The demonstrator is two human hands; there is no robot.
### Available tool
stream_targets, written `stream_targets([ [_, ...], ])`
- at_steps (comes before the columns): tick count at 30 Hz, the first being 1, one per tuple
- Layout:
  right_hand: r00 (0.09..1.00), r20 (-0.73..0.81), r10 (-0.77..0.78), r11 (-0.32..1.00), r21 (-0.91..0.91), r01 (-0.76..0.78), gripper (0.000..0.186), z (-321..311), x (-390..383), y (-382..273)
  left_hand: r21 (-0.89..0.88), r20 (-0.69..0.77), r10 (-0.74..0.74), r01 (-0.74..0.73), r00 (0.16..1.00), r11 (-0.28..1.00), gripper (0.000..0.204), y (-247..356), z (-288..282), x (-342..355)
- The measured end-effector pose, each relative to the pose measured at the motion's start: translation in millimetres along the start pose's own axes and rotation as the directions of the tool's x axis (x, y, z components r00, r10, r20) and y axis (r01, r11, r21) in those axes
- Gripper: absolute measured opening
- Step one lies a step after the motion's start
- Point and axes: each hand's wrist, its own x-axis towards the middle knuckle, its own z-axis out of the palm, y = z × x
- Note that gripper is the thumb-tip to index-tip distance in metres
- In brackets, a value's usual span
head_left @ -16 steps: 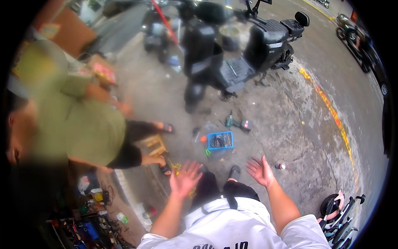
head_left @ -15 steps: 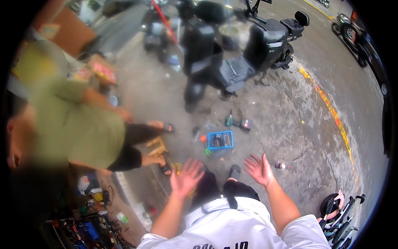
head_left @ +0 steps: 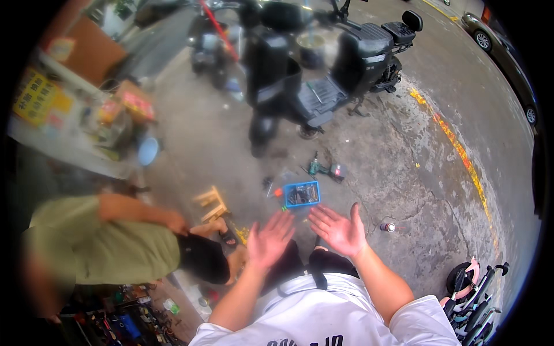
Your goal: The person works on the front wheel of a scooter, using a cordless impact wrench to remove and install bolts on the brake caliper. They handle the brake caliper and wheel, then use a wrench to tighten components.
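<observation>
Both of my hands are raised in front of me, palms up, with nothing in them. The fingers of my left hand [head_left: 269, 239] are stretched out together and point ahead. My right hand [head_left: 340, 229] lies flat with its thumb apart from the fingers. Just beyond my fingertips, a blue tray [head_left: 286, 196] of small metal parts rests on the concrete. A green cordless drill [head_left: 326, 169] lies past the tray. A small can [head_left: 388, 227] stands on the ground to the right of my right hand.
A black electric scooter [head_left: 323, 95] is parked ahead. At the left stands a person in a green shirt [head_left: 127, 245], near a wooden stool [head_left: 212, 203]. Tools [head_left: 127, 323] crowd the lower left. A pink-wheeled folded scooter [head_left: 470, 300] is at the lower right.
My hands have come closer together, the right one moving left. The person in green has moved nearer along my left side. The motorbike at the upper right has left the view.
</observation>
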Motion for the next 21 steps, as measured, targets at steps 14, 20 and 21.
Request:
stream_targets([
  [14,0.601,-0.654,-0.458,0.475,-0.752,-0.456,0.022,-227,-99,-69,0.491,-0.494,0.506,-0.254,0.707,0.833,0.06,128,-135,-18],
  [20,0.335,-0.831,-0.444,0.403,-0.519,-0.754,0.014,-289,-132,-79,0.508,-0.746,0.509,-0.128,0.428,0.852,0.063,131,-198,-99],
  [21,0.323,-0.837,-0.443,0.395,-0.505,-0.767,0.015,-291,-126,-79,0.483,-0.759,0.496,-0.147,0.421,0.863,0.063,131,-202,-107],
])
